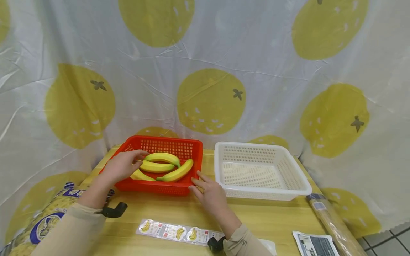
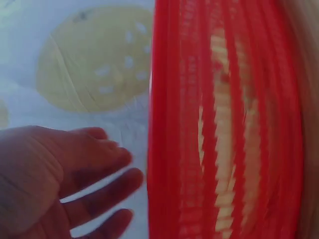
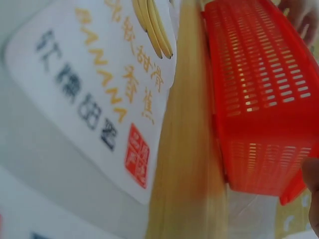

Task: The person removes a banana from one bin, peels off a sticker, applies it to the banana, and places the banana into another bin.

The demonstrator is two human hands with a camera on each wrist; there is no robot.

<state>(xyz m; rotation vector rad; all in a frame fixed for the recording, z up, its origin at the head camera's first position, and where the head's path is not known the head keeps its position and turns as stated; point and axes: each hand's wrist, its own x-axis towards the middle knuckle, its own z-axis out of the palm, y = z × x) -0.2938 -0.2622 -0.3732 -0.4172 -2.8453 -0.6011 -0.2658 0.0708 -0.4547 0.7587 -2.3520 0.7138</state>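
Observation:
Several yellow bananas (image 1: 176, 173) lie in a red perforated plastic basket (image 1: 150, 185) on the wooden table. My left hand (image 1: 121, 166) is over the basket's left side, its fingers loosely bent by the left ends of the bananas; nothing shows in its grasp. The left wrist view has this hand (image 2: 65, 174) with fingers apart, beside the red wall. At the basket's front right corner is my right hand (image 1: 209, 193), fingers reaching to the rim; whether they press it is unclear. Only a bit of that hand (image 3: 313, 194) enters the right wrist view.
A white perforated basket (image 1: 262, 192) stands right of the red one. In front lies a strip of banana stickers (image 1: 169, 231). A printed bag (image 1: 48, 227) is at left; a long wrapped roll (image 1: 336, 224) and a flat packet (image 1: 315, 243) are at right. A lemon-patterned curtain (image 1: 269, 92) hangs behind.

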